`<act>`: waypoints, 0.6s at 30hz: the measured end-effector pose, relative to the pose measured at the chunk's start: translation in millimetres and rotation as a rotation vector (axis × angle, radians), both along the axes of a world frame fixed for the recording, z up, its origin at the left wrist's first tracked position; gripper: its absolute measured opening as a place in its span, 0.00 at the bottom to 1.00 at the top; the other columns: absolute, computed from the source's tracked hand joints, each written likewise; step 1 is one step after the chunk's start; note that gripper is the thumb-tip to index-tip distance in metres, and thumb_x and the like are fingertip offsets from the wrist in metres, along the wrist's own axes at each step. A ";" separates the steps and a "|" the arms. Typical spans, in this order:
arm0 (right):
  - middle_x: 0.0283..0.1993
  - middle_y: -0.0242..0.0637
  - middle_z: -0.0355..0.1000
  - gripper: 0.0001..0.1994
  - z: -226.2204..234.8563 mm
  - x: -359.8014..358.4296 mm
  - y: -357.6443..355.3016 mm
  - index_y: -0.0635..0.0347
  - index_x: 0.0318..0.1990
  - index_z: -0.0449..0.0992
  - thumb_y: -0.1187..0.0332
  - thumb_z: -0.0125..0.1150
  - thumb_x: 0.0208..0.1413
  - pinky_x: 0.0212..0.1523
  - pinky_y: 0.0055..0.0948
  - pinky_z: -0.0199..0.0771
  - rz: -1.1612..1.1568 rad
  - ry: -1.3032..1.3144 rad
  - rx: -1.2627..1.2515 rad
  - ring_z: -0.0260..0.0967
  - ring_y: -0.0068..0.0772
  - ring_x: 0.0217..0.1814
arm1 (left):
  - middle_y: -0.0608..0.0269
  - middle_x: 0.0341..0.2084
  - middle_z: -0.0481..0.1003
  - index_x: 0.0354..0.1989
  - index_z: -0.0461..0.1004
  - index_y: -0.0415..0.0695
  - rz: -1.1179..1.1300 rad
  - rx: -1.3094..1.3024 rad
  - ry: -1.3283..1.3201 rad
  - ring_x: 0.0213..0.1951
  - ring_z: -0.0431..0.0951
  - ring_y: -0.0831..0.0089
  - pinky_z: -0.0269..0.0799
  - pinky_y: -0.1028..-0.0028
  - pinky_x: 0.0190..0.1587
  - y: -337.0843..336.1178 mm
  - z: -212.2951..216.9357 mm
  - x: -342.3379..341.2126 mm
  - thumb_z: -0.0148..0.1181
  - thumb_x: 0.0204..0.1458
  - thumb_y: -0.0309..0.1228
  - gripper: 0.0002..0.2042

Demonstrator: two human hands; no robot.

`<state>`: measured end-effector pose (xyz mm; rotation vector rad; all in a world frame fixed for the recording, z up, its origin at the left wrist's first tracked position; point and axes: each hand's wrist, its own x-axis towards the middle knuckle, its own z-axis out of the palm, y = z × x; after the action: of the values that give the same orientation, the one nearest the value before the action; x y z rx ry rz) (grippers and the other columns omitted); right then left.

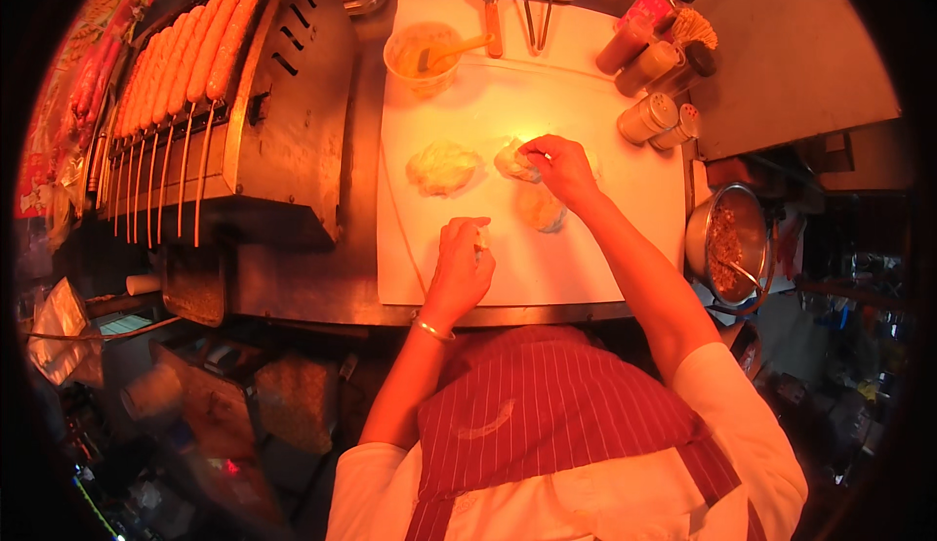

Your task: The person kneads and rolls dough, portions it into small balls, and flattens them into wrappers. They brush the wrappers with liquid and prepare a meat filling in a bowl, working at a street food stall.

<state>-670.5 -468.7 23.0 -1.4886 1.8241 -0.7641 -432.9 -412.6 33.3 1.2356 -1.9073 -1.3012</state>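
Observation:
On the white board [439, 268] lie several pale, lumpy pieces that look like dough. One dough piece [442, 168] sits apart on the left. My right hand [558, 165] reaches to the middle dough piece [509, 161], thumb and fingers pinched together at its edge. Just below that hand rests another dough piece [540, 209], and a further one is mostly hidden behind the hand. Nearer to me, my left hand [462, 260] is curled over the board, wearing a bracelet. A small pale bit shows between its thumb and fingers; its kind is unclear.
At left, skewered sausages [195, 43] lie on a metal grill [293, 102]. A tub [422, 58] with a brush stands at the board's far left. Spice jars [648, 118] line its right edge, and a steel bowl [727, 243] of filling sits beyond. Tongs [535, 14] lie at the back.

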 end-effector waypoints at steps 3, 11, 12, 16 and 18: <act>0.38 0.33 0.74 0.10 -9.9 6.0 -11.7 0.57 0.40 0.82 0.77 0.62 0.49 0.42 0.24 0.70 -0.041 0.385 -0.139 0.69 0.25 0.38 | 0.47 0.53 0.65 0.49 0.72 0.37 -0.010 -0.101 -0.074 0.52 0.67 0.54 0.66 0.65 0.53 2.7 -14.8 -6.5 0.59 0.47 0.23 0.18; 0.46 0.40 0.74 0.17 29.4 -49.3 -6.4 0.54 0.46 0.80 0.74 0.61 0.45 0.44 0.35 0.73 -0.008 0.064 -0.118 0.71 0.37 0.44 | 0.43 0.68 0.52 0.66 0.61 0.42 -0.133 -0.236 -0.508 0.69 0.49 0.47 0.43 0.51 0.66 12.4 -5.8 -4.7 0.62 0.44 0.27 0.35; 0.49 0.40 0.73 0.20 17.5 -61.4 0.9 0.53 0.50 0.78 0.72 0.62 0.46 0.47 0.36 0.72 -0.008 0.162 -0.128 0.69 0.39 0.47 | 0.43 0.68 0.51 0.67 0.58 0.42 -0.113 -0.241 -0.499 0.70 0.48 0.47 0.41 0.50 0.66 13.9 -9.1 -3.8 0.62 0.44 0.28 0.36; 0.59 0.41 0.67 0.28 0.1 -56.2 36.6 0.55 0.57 0.72 0.67 0.70 0.44 0.58 0.45 0.65 0.083 0.510 0.003 0.61 0.48 0.61 | 0.42 0.67 0.54 0.68 0.55 0.40 -0.004 -0.270 -0.461 0.69 0.50 0.48 0.44 0.52 0.66 4.4 -3.9 -9.0 0.61 0.45 0.28 0.38; 0.55 0.43 0.68 0.28 -3.2 -53.7 39.7 0.56 0.57 0.72 0.67 0.70 0.44 0.57 0.43 0.66 0.071 0.425 0.056 0.61 0.48 0.61 | 0.41 0.66 0.55 0.68 0.53 0.35 -0.022 -0.275 -0.393 0.68 0.53 0.48 0.47 0.53 0.66 -3.9 3.5 -11.3 0.61 0.45 0.28 0.39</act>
<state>-724.2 -429.0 19.7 -1.7676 2.0616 -0.3754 -444.1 -416.5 36.8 1.4005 -2.2829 -0.8080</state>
